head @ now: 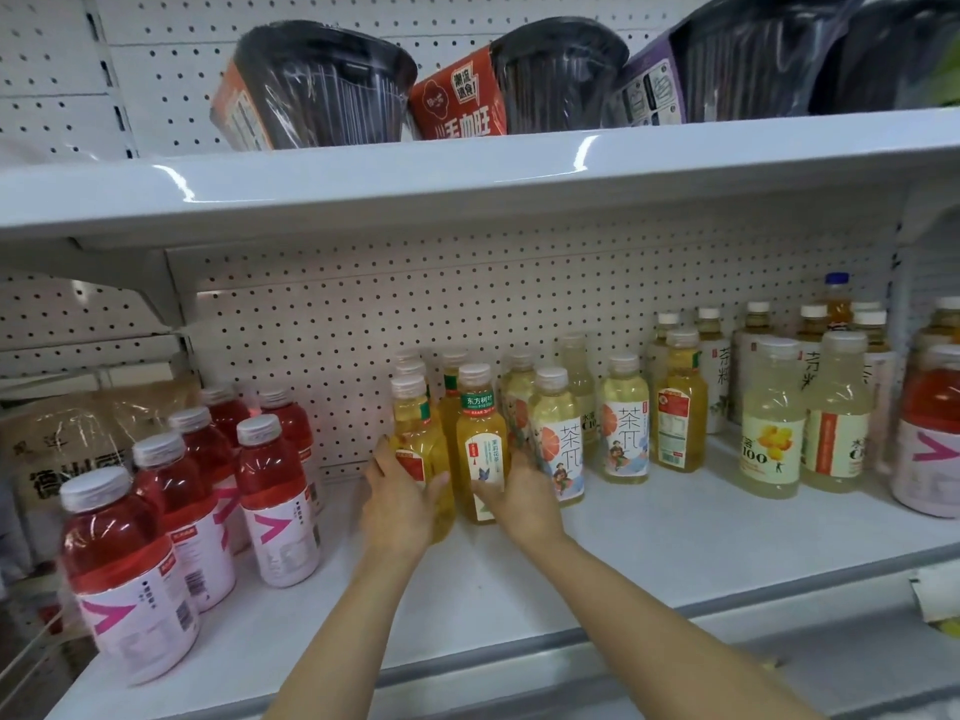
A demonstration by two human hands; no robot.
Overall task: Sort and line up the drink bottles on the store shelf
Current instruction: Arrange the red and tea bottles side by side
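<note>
On the white shelf stand rows of drink bottles. My left hand grips a yellow tea bottle at the front of a middle row. My right hand holds the base of a pale bottle with an orange-slice label. Between my hands stands a green-labelled yellow tea bottle. Several red drink bottles with pink arrow labels fill the left side. A second orange-slice bottle stands to the right.
Further right are an amber bottle, pale lemon bottles, white-labelled tea bottles at the back and a big red bottle. The upper shelf carries black wrapped food bowls. A pegboard wall backs the shelf.
</note>
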